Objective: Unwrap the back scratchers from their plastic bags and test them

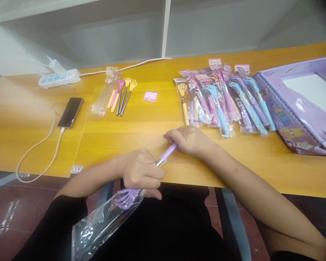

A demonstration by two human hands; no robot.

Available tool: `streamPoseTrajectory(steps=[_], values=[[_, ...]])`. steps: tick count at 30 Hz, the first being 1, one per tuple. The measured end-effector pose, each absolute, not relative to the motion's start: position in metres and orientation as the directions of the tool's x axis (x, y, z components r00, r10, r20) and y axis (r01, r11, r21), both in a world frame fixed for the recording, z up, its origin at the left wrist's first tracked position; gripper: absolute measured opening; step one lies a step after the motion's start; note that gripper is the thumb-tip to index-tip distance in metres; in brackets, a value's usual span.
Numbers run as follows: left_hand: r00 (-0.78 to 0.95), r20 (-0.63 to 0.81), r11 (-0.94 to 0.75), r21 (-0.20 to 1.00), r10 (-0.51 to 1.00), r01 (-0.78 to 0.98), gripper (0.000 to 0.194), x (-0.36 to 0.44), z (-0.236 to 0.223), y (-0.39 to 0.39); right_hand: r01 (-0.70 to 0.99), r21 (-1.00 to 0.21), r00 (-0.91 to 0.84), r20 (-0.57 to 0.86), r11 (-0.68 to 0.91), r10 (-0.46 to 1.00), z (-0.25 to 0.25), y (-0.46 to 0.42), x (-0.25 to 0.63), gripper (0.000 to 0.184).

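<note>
A purple back scratcher (127,197) slants between my two hands over the table's front edge. My left hand (142,170) is wrapped round its shaft, just behind the claw-shaped head. A clear plastic bag (97,230) covers that head and hangs down to the lower left over my lap. My right hand (188,139) grips the far end of the purple handle, hiding its tip. Between the hands, part of the handle and a short silver section show. Just beyond my right hand lies a bagged yellow back scratcher (183,103).
Several bagged back scratchers (220,98) lie beside a purple display box (290,127) on the right. At the left are unbagged scratchers (125,96), loose handle sleeves (113,99), an empty bag (101,98), a pink card (150,96), a phone (70,113) with its cable, and a power strip (59,78).
</note>
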State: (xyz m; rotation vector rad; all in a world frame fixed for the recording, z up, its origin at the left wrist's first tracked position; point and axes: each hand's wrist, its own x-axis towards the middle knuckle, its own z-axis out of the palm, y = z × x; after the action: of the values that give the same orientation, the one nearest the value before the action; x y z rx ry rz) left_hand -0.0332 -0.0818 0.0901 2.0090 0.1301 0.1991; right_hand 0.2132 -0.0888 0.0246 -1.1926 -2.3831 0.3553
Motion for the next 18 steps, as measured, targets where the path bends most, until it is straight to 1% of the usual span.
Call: streamPoseTrajectory(steps=[2,5,7,9,10,12,14,16,18], values=[[0.982,0.085,-0.444,0.896,0.166,-0.002,0.044,-0.034,0.088,-0.081,0.711,-0.38,-0.531,0.261,0.592,0.806,0.025,-0.088,0.217,0.021],[0.969,0.169,-0.452,0.889,0.182,-0.07,0.047,-0.037,0.08,-0.078,0.731,-0.364,-0.499,0.293,0.577,0.816,0.024,-0.088,0.218,0.022],[0.931,0.243,-0.428,0.897,0.271,-0.109,0.058,-0.04,0.073,-0.076,0.74,-0.373,-0.435,0.372,0.561,0.82,0.023,-0.089,0.214,0.021],[0.845,0.326,-0.385,0.91,0.425,-0.157,0.063,-0.04,0.069,-0.076,0.736,-0.364,-0.394,0.456,0.571,0.798,0.021,-0.09,0.207,0.019],[0.788,0.374,-0.368,0.908,0.489,-0.202,0.06,-0.038,0.067,-0.076,0.729,-0.351,-0.388,0.495,0.588,0.777,0.019,-0.09,0.202,0.02],[0.699,0.46,-0.354,0.884,0.548,-0.305,0.047,-0.033,0.067,-0.076,0.716,-0.322,-0.382,0.562,0.619,0.734,0.016,-0.091,0.193,0.025],[0.678,0.501,-0.35,0.864,0.538,-0.361,0.039,-0.027,0.067,-0.077,0.714,-0.299,-0.358,0.621,0.633,0.697,0.014,-0.091,0.186,0.031],[0.714,0.507,-0.349,0.859,0.483,-0.375,0.043,-0.023,0.065,-0.077,0.715,-0.273,-0.352,0.654,0.643,0.67,0.013,-0.09,0.183,0.035],[0.739,0.514,-0.349,0.853,0.436,-0.387,0.046,-0.024,0.059,-0.077,0.718,-0.236,-0.379,0.657,0.655,0.652,0.014,-0.09,0.184,0.039]])
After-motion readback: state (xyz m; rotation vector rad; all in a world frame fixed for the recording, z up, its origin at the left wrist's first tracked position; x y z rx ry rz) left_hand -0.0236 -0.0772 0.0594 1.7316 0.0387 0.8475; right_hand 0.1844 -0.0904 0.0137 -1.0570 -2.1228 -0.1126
